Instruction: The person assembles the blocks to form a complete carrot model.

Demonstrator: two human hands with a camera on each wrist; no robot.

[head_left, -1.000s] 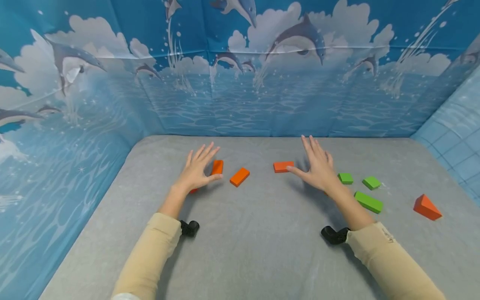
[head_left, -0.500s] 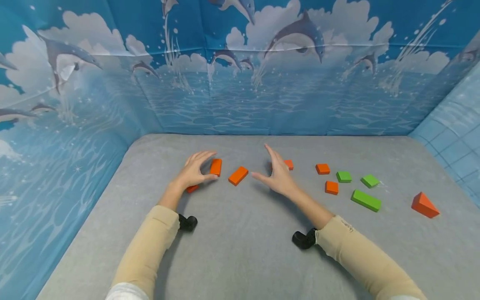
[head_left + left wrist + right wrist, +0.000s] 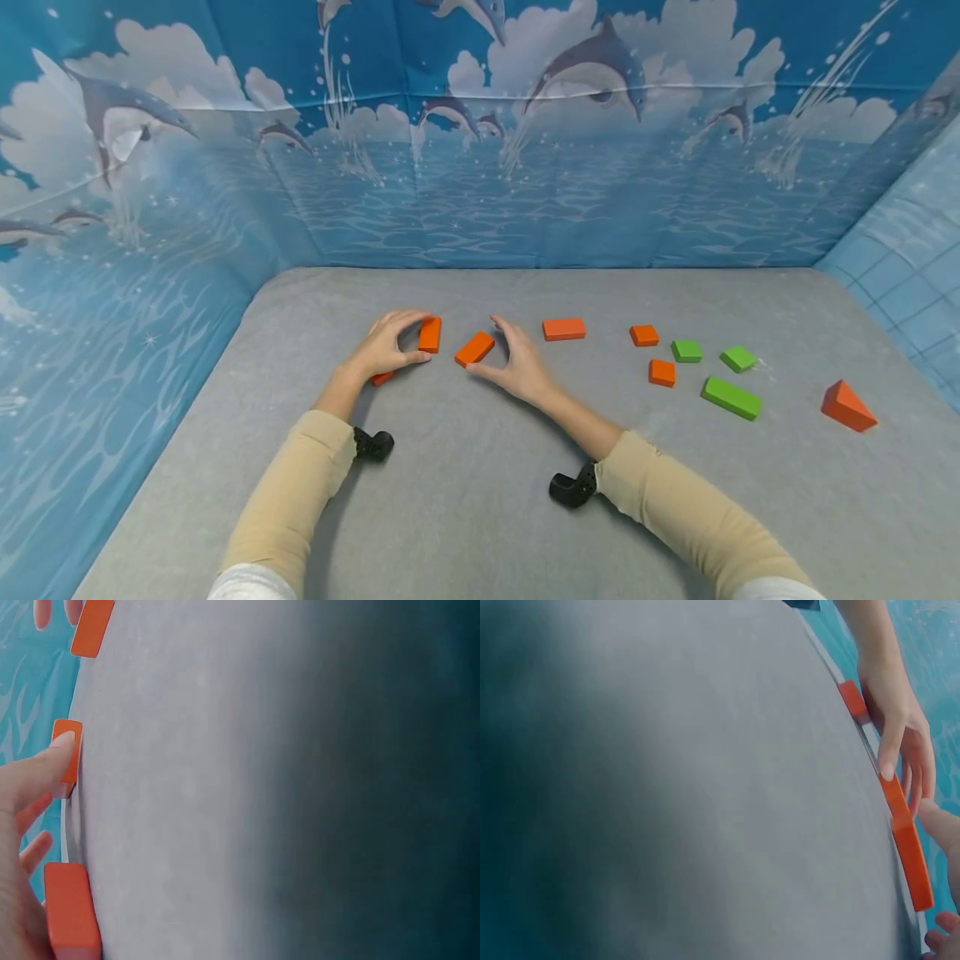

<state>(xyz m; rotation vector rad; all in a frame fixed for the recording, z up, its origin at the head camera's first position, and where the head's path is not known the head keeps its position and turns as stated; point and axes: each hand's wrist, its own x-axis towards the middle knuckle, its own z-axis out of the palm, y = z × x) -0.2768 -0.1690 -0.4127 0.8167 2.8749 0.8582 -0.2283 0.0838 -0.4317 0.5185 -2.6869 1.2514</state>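
Nothing is lifted yet: the left hand point(image 3: 382, 348) curls thumb and fingers round an orange block point(image 3: 430, 334), with a smaller orange piece point(image 3: 383, 378) peeking out under its wrist, while the right hand point(image 3: 517, 365) closes thumb and fingers about the slanted orange block point(image 3: 475, 348) beside it. All lie flat on the grey mat point(image 3: 465, 500). Farther right, a long orange bar point(image 3: 563, 328), two orange squares, green blocks point(image 3: 731, 397) and an orange wedge point(image 3: 847, 406) lie untouched and scattered.
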